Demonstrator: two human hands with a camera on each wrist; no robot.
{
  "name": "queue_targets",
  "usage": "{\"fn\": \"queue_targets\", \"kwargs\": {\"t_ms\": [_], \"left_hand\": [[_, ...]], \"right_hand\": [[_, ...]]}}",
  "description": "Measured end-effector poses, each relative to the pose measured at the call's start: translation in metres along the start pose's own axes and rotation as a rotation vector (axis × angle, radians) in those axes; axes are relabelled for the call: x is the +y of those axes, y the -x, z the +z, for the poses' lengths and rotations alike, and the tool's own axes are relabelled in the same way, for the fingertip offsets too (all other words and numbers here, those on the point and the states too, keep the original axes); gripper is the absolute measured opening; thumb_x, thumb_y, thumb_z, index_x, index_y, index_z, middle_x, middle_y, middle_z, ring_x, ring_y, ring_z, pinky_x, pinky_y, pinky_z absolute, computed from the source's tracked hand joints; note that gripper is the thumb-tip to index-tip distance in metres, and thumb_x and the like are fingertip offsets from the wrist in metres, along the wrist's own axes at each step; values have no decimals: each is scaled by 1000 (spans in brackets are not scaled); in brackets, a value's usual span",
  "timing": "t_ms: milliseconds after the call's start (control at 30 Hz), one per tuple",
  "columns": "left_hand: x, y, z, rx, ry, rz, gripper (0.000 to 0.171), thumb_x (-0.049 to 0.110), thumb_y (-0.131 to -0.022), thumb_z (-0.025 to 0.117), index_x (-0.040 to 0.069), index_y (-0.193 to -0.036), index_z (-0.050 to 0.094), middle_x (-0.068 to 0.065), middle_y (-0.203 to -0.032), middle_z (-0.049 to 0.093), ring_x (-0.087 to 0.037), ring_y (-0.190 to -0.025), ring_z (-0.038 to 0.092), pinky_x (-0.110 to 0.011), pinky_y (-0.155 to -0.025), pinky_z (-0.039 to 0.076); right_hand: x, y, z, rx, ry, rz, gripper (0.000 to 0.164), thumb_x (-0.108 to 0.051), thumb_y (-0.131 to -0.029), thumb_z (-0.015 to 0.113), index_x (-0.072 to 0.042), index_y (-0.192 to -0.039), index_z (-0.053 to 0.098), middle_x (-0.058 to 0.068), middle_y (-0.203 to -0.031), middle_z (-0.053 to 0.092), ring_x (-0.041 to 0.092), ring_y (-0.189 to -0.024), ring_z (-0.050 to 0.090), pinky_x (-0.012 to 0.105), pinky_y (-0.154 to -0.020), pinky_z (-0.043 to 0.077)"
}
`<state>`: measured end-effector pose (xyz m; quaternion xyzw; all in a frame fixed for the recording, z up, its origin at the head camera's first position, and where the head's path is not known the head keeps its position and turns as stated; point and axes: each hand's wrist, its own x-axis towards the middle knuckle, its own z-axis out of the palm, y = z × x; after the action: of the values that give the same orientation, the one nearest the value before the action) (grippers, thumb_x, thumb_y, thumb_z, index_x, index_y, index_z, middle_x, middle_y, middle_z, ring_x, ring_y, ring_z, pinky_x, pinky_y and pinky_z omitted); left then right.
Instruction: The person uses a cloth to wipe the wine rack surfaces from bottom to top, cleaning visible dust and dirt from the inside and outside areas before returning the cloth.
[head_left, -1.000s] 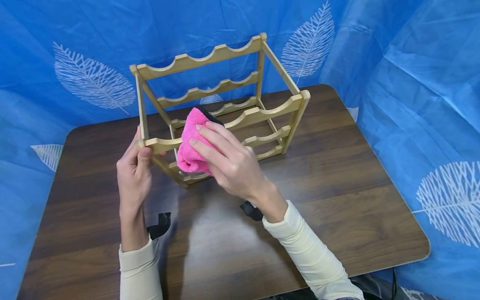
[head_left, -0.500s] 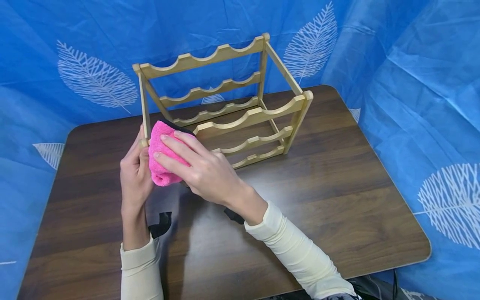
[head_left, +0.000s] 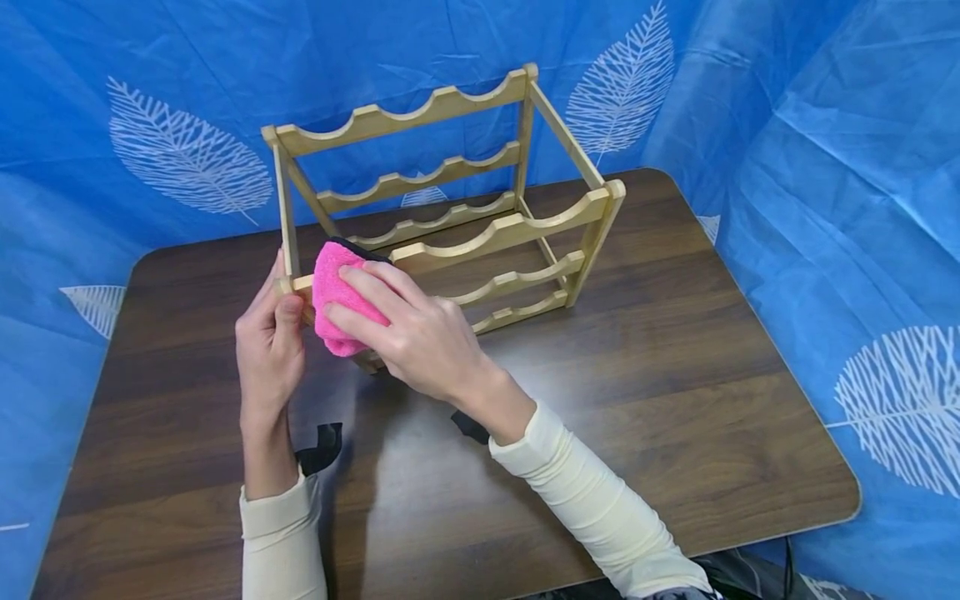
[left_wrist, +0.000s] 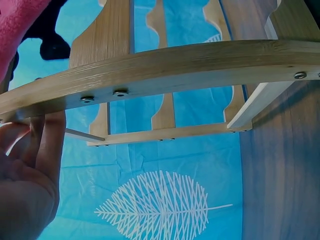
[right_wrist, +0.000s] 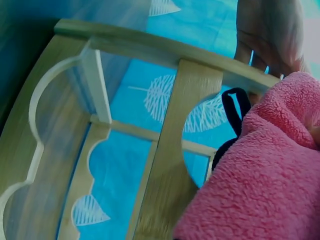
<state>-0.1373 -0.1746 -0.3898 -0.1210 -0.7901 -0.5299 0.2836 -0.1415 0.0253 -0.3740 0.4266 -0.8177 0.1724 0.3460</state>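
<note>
A light wooden wine rack (head_left: 495,237) with scalloped rails stands at the back of the table. My left hand (head_left: 270,350) grips its near left top corner, thumb in front and fingers behind the post. In the left wrist view, the fingers of that left hand (left_wrist: 35,160) wrap the end of a screwed post. My right hand (head_left: 427,333) holds a folded pink cloth (head_left: 337,292) against the top front rail, close beside the left hand. The pink cloth (right_wrist: 270,160) looks fluffy in the right wrist view, with a dark loop at its edge. The cloth hides part of the rail.
The dark wood-grain table (head_left: 675,400) has rounded corners. A blue curtain (head_left: 420,50) with white leaf prints hangs behind and at the sides. Black straps (head_left: 322,450) show by both wrists.
My right hand has slid the pink cloth left along the front rail to the left corner, then slightly back to the right. The left hand keeps its hold, and the rack has barely shifted.
</note>
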Motion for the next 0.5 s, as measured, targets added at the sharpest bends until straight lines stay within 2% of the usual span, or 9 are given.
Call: {"fn": "queue_targets", "kwargs": {"t_ms": [67, 133, 233, 367, 467, 500], "left_hand": [[0, 0, 0, 1, 3, -5, 48, 33, -100, 58, -14, -94, 67, -17, -129, 63, -26, -134, 46, -16, -83, 47], [1, 1, 0, 2, 10, -8, 49, 35, -99, 58, -13, -98, 69, -14, -134, 60, -26, -134, 46, -20, -96, 45], [1, 2, -1, 0, 13, -9, 50, 37, -98, 59, -11, -106, 70, -9, -142, 53, -26, -136, 43, -29, -103, 42], [1, 2, -1, 2, 20, -19, 49, 35, -98, 59, -12, -106, 69, -7, -144, 51, -26, -136, 43, -20, -95, 46], [1, 3, -1, 4, 31, -28, 49, 34, -99, 58, -13, -104, 69, -7, -144, 51, -25, -133, 48, -13, -77, 49], [1, 2, -1, 0, 35, -23, 49, 33, -99, 58, -14, -103, 68, -7, -144, 51, -24, -132, 49, -12, -80, 48]], "right_hand": [[2, 2, 0, 31, 14, -19, 26, -20, -102, 53, -24, -119, 72, 7, -134, 59, 25, -130, 47, 30, -60, 56], [4, 4, 1, 62, 29, -39, 25, -20, -102, 53, -24, -117, 73, 7, -133, 61, 25, -129, 48, 28, -58, 55], [7, 8, 2, 108, 56, -59, 24, -20, -102, 54, -23, -114, 74, 6, -131, 62, 24, -128, 50, 27, -59, 55], [9, 12, 4, 152, 80, -68, 21, -19, -100, 57, -22, -112, 74, 5, -131, 63, 24, -127, 51, 26, -61, 55], [9, 14, 5, 179, 108, -65, 19, -20, -99, 59, -21, -110, 75, 5, -127, 64, 25, -123, 53, 25, -60, 54], [8, 15, 4, 185, 114, -61, 18, -20, -99, 60, -21, -109, 75, 6, -126, 65, 25, -122, 54, 25, -60, 54]]}}
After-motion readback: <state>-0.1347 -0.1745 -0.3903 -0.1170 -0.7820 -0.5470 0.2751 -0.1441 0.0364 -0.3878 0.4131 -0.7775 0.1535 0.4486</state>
